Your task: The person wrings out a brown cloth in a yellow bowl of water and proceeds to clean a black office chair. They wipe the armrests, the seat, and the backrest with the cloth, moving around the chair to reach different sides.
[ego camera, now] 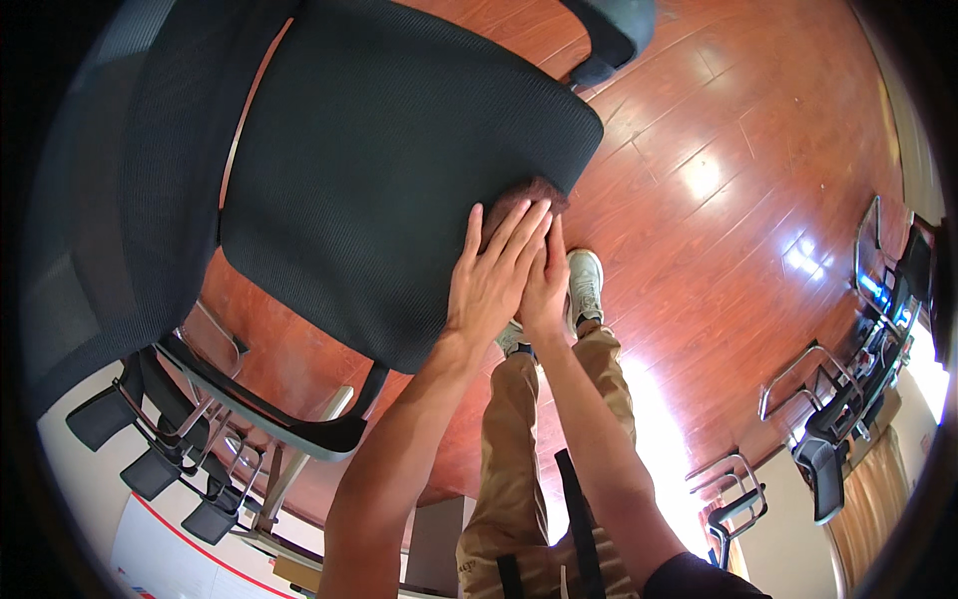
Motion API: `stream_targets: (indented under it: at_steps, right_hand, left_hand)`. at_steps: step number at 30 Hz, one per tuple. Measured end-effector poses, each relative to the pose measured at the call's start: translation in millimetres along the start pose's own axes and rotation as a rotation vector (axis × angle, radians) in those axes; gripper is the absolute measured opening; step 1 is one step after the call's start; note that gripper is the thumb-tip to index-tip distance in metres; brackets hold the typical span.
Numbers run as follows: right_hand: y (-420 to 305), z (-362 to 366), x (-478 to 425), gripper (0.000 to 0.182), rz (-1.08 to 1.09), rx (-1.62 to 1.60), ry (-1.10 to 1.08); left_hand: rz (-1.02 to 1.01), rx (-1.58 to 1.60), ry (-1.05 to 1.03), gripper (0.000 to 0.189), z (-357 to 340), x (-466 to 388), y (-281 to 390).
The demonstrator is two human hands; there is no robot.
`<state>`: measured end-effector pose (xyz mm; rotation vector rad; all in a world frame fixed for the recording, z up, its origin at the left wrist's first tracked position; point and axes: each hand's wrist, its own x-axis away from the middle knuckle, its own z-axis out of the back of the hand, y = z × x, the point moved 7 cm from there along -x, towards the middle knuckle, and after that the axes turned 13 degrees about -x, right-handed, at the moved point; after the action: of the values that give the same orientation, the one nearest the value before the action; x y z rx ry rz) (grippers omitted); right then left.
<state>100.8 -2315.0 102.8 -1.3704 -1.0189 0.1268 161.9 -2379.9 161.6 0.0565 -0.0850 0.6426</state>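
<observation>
A dark brown cloth (533, 189) lies bunched at the front corner of a black office chair seat (374, 150). My left hand (494, 269) rests over it with fingers stretched forward and the thumb side spread, holding it against the fabric. Close beside, my right hand (546, 277) grips the cloth at the seat's edge; its fingers are partly hidden behind the left ones. Most of the cloth is covered by both hands.
The chair's backrest (157, 172) rises at left, with armrests (617, 37) on both sides. My shoes (586, 281) stand on the glossy wood floor (696, 247). More chairs (819, 472) line the right side; several others (153, 472) are at lower left, near a whiteboard (172, 554).
</observation>
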Motion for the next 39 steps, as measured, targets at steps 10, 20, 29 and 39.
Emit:
stream_targets:
  at_steps: [10,20,29,39]
  right_hand:
    - [-97,-4,-134,0.059,0.320,0.176,0.004]
    - [-97,-3,-126,0.054,0.353,0.340,-0.080]
    - [-54,-9,-59,0.057,0.320,0.409,-0.156]
    - [-19,2,10,0.037,0.259,0.468,-0.089]
  left_hand:
    - [0.022,-0.011,0.173,0.065,25,-137,-18]
    - [0.055,-0.067,0.090,0.060,16,-131,-13]
    - [0.186,-0.099,-0.019,0.061,-4,-49,-5]
    - [0.283,0.043,-0.016,0.055,2,32,11]
